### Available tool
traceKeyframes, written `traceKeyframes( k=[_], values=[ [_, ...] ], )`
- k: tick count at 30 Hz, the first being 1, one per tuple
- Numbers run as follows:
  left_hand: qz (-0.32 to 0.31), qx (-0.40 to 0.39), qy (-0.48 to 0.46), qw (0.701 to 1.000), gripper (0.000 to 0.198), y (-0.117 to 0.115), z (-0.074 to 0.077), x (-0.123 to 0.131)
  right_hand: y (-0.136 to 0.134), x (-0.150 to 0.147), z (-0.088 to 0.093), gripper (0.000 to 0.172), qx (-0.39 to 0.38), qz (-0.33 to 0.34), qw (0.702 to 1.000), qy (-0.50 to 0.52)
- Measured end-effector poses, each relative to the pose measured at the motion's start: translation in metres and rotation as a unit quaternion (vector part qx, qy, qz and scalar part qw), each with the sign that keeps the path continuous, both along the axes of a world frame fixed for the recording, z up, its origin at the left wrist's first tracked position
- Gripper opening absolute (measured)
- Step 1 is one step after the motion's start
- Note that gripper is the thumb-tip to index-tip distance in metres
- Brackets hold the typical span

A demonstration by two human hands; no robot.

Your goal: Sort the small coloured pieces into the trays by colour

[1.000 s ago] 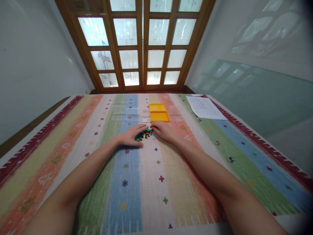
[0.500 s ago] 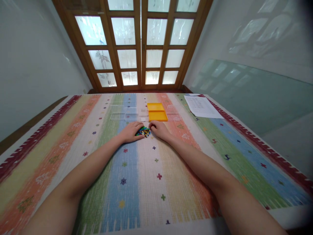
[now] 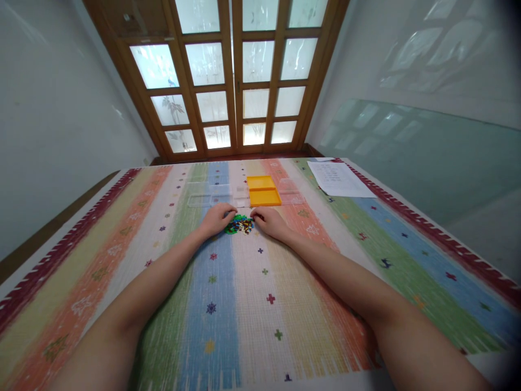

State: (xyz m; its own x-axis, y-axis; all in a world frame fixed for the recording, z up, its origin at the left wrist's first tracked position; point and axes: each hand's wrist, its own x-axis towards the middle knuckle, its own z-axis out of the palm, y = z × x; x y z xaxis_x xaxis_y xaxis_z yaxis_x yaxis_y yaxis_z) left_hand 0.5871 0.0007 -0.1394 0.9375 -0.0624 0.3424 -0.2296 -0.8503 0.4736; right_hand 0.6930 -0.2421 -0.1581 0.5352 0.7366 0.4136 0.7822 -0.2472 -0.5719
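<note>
Small coloured pieces (image 3: pixel 241 225) are heaped between the left hand (image 3: pixel 217 219), loosely curled, and the right hand (image 3: pixel 270 222), narrowly pinched; whether either grips anything cannot be told. The yellow case (image 3: pixel 265 197) is set on their far side, presumably for reach.

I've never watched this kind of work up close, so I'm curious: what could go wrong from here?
The small colourful pieces lie loose between the left hand and the right hand, so a nudge might scatter them. Stray pieces could be hard to spot against the patterned tablecloth.
</note>
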Motion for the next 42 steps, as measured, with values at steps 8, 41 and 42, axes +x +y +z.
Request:
traceKeyframes(
  k=[8, 41, 42],
  values=[
    [0.036, -0.029, 0.015, 0.999, 0.018, 0.000, -0.002, 0.008, 0.000, -0.005, 0.006, 0.012, -0.024, 0.012, 0.999, -0.024],
    [0.048, 0.059, 0.003, 0.997, 0.009, -0.009, -0.004, -0.008, -0.001, -0.011, 0.013, 0.017, -0.006, 0.012, 1.000, 0.009],
    [0.052, 0.053, 0.005, 0.997, 0.009, -0.010, -0.004, -0.009, -0.001, -0.011, 0.013, 0.017, -0.006, 0.013, 1.000, 0.011]
  ],
)
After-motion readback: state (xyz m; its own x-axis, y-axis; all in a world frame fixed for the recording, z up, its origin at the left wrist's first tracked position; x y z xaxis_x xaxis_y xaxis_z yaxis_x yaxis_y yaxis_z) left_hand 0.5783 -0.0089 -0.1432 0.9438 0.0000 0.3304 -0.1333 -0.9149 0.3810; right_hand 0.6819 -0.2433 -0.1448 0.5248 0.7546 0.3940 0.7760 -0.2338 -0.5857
